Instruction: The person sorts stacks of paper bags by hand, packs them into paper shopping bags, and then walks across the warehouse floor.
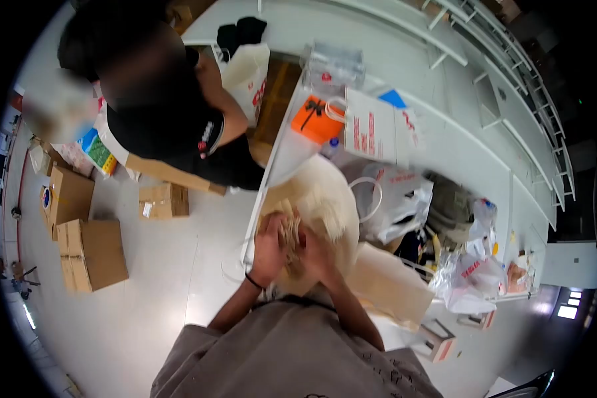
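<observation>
Both of my hands are closed on a bundle of beige, crinkled strips [290, 240] that looks like shredded paper. My left hand [268, 251], with a dark band at the wrist, grips its left side. On the other side my right hand [316, 255] has its fingers curled into the bundle, partly hidden. Under and beyond the hands lies a large cream paper bag or sheet [341, 199], and more pale strips [325, 215] show blurred against it. Whether the strips lie inside it or on top, I cannot tell.
A white table [467, 149] carries an orange box [315, 119], a white paper bag [385, 126], a bottle [330, 147] and plastic bags [398, 199]. Brown paper [388, 282] lies at my right. Another person [166, 113] stands at the left, near cardboard boxes [96, 255] on the floor.
</observation>
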Motion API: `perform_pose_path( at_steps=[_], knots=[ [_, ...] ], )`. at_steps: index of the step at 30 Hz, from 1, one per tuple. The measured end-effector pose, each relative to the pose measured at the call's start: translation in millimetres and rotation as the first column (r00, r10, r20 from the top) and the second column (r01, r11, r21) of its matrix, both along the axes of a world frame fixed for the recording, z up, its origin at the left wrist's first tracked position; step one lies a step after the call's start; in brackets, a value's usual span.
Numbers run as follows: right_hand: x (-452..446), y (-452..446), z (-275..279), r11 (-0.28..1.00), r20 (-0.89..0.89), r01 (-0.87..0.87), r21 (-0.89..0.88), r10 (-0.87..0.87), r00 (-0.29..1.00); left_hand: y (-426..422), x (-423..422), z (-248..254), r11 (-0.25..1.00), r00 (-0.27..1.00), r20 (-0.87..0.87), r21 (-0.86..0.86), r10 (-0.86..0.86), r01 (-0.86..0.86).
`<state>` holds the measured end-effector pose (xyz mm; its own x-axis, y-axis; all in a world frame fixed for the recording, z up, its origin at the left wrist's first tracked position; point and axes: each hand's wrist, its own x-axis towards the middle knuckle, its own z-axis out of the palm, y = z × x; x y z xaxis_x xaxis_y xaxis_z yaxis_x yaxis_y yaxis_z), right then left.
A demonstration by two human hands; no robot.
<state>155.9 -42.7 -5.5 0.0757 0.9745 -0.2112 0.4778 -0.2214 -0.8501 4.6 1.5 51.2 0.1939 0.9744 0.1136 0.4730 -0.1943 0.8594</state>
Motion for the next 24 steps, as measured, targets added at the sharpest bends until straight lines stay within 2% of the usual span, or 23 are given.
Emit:
perform_pose_path(
  at_steps=[1,3,4,5,7,9,11,13,14,15,17,19,21,22,23,24],
  knots=[
    [-3,-8,9,0.999,-0.012,0.006,-0.034,-0.007,1.0,-7,-2,0,0.999,1.0,-0.012,-0.034,-0.007,0.006],
    [2,6,20,0.996,0.146,-0.025,-0.083,0.037,0.989,0,0,-5,0.998,0.998,-0.054,0.063,-0.012,0.015],
    [2,3,18,0.994,0.128,-0.01,-0.109,0.024,0.992,-3,-3,1,0.996,0.989,-0.143,0.077,-0.032,0.044],
    [4,1,15,0.997,0.164,-0.015,-0.075,0.027,0.986,-5,-3,-3,0.996,0.985,-0.162,0.052,-0.057,0.067],
    [4,-1,9,0.999,0.182,0.008,-0.049,0.001,0.983,-6,-4,-10,0.996,0.942,-0.336,0.084,-0.004,0.034],
    [8,-2,6,0.997,0.216,-0.026,0.078,0.008,0.976,-11,-7,-12,0.994,0.91,-0.41,0.054,-0.069,0.099],
    [9,-1,4,0.997,0.228,0.011,0.073,-0.027,0.973,-12,-8,-20,0.993,0.832,-0.544,-0.032,-0.11,0.111],
    [9,-3,6,0.995,0.259,-0.04,0.088,0.016,0.966,-13,-5,-14,0.988,0.783,-0.603,-0.083,-0.151,0.127],
    [9,-4,9,0.998,0.238,-0.009,0.068,-0.007,0.971,-16,-4,-12,0.985,0.744,-0.646,-0.132,-0.172,0.112],
    [11,-1,23,0.997,0.195,0.012,0.08,-0.027,0.98,-16,-3,-13,0.978,0.726,-0.655,-0.159,-0.209,0.138],
    [9,-5,22,0.995,0.142,0.051,0.083,-0.062,0.988,-8,1,-16,0.938,0.784,-0.553,-0.332,-0.283,0.104],
    [6,-1,8,0.998,0.106,0.028,0.049,-0.033,0.994,-5,-4,-20,0.939,0.811,-0.503,-0.306,-0.3,0.157],
    [9,2,7,0.999,0.137,0.026,0.033,-0.031,0.99,2,-1,-21,0.922,0.862,-0.428,-0.371,-0.274,0.109],
    [12,2,12,0.999,0.089,-0.043,-0.034,0.045,0.995,8,-5,-31,0.879,0.911,-0.331,-0.472,-0.246,0.066],
    [14,0,17,0.987,0.036,-0.121,-0.102,0.125,0.991,8,-7,-35,0.879,0.909,-0.333,-0.472,-0.25,0.069],
    [16,-1,17,0.987,0.035,-0.12,-0.103,0.124,0.992,9,-5,-35,0.867,0.943,-0.229,-0.488,-0.24,0.103]
  ],
)
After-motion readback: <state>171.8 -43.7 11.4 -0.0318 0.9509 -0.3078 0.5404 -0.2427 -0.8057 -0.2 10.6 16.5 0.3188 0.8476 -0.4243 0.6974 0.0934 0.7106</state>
